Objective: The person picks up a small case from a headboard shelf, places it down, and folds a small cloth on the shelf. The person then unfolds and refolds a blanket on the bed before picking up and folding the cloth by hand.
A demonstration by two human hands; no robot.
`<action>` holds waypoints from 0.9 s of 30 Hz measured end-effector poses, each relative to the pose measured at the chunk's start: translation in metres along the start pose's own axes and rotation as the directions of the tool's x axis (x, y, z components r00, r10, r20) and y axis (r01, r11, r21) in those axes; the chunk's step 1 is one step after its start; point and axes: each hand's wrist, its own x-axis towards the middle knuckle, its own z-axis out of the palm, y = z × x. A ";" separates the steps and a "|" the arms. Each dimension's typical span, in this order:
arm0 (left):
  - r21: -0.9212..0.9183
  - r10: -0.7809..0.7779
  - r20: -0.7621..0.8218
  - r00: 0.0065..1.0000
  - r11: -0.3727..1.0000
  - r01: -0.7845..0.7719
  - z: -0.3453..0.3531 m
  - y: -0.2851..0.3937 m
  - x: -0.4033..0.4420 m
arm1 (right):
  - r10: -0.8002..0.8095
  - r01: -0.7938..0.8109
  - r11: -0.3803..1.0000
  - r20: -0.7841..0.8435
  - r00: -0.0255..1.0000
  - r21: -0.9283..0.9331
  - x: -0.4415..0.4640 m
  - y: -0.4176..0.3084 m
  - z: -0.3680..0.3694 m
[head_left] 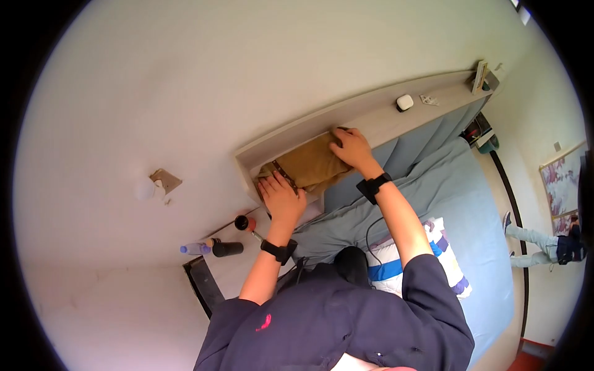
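Note:
A tan-brown folded cloth item point(314, 162), perhaps a garment or a soft bag, lies in the headboard shelf. A dark strap with small light dots point(284, 175) crosses it near its left end. My left hand point(283, 199) lies flat on that end, fingers stretched over the cloth and strap. At the other end, my right hand point(352, 151) curls its fingers over the edge, with the thumb on top of the cloth. Something dark shows by the right fingertips; I cannot make out what it is. Each wrist wears a black band.
Along the headboard shelf point(383, 123) stand a white-topped box point(404, 102) and a frame point(479, 77). A bed point(482, 247) with a striped pillow point(387, 263) is below. At left are a bottle point(195, 248), a black cylinder point(228, 249) and a dark-topped cup point(244, 222). Another person point(544, 244) stands far right.

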 end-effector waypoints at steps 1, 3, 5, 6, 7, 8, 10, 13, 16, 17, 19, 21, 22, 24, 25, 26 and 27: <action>-0.016 0.011 -0.009 1.000 1.000 -0.011 0.001 0.001 0.004 | 0.024 -0.025 0.999 -0.043 0.999 -0.033 -0.001 0.015 -0.003; -0.166 0.088 -0.047 0.995 0.982 -0.095 0.020 -0.004 0.024 | 0.104 -0.115 0.983 -0.078 0.991 -0.142 -0.005 0.030 -0.014; -0.309 0.160 -0.082 0.984 0.934 -0.178 0.029 0.000 0.029 | 0.106 -0.126 0.977 -0.123 0.987 -0.171 -0.008 0.047 -0.014; -0.326 0.151 -0.072 0.986 0.930 -0.166 0.030 0.005 0.035 | 0.086 -0.123 0.971 -0.180 0.980 -0.203 -0.002 0.051 -0.019; -0.343 0.142 -0.075 0.987 0.926 -0.159 0.030 0.013 0.049 | 0.081 -0.123 0.970 -0.202 0.976 -0.208 0.005 0.054 -0.025; -0.343 0.150 -0.092 0.984 0.923 -0.173 0.032 0.021 0.055 | 0.134 -0.167 0.966 -0.169 0.977 -0.199 0.006 0.053 -0.025; -0.142 0.090 -0.149 0.985 0.984 -0.112 0.039 0.032 0.051 | 0.201 -0.222 0.958 -0.131 0.971 -0.179 0.005 0.051 -0.023; -0.020 0.116 -0.276 0.954 0.992 -0.127 0.043 0.039 0.047 | 0.144 -0.188 0.963 -0.222 0.964 -0.194 0.006 0.047 -0.008; -0.002 0.126 -0.254 0.959 0.991 -0.131 0.044 0.038 0.044 | 0.110 -0.206 0.916 -0.278 0.954 -0.344 0.004 0.031 0.007; -0.011 0.120 -0.260 0.958 0.992 -0.127 0.043 0.038 0.043 | 0.075 -0.199 0.911 -0.329 0.941 -0.361 0.004 0.021 0.010; -0.064 0.144 -0.258 0.955 0.984 -0.165 0.037 0.031 0.045 | 0.007 -0.172 0.902 -0.386 0.922 -0.396 0.004 0.015 0.020; -0.121 0.160 -0.234 0.959 0.974 -0.192 0.026 0.021 0.047 | -0.060 -0.075 0.929 -0.347 0.936 -0.362 0.011 0.029 0.059; -0.182 0.174 -0.210 0.962 0.960 -0.213 0.023 0.014 0.041 | -0.098 -0.021 0.939 -0.324 0.941 -0.344 0.005 0.023 0.068; -0.199 0.176 -0.212 0.961 0.955 -0.218 0.028 0.001 0.026 | -0.123 0.074 0.972 -0.211 0.970 -0.225 -0.008 0.001 0.071; -0.215 0.185 -0.227 0.956 0.948 -0.235 0.029 -0.004 0.023 | -0.125 0.109 0.986 -0.124 0.984 -0.126 -0.012 -0.015 0.062; -0.217 0.172 -0.235 0.957 0.950 -0.224 0.024 -0.008 0.016 | -0.140 0.124 0.984 -0.122 0.983 -0.130 -0.017 -0.033 0.050; -0.232 0.207 -0.211 0.955 0.939 -0.254 0.015 -0.012 -0.001 | -0.201 0.195 0.979 -0.168 0.965 -0.055 -0.029 -0.054 0.039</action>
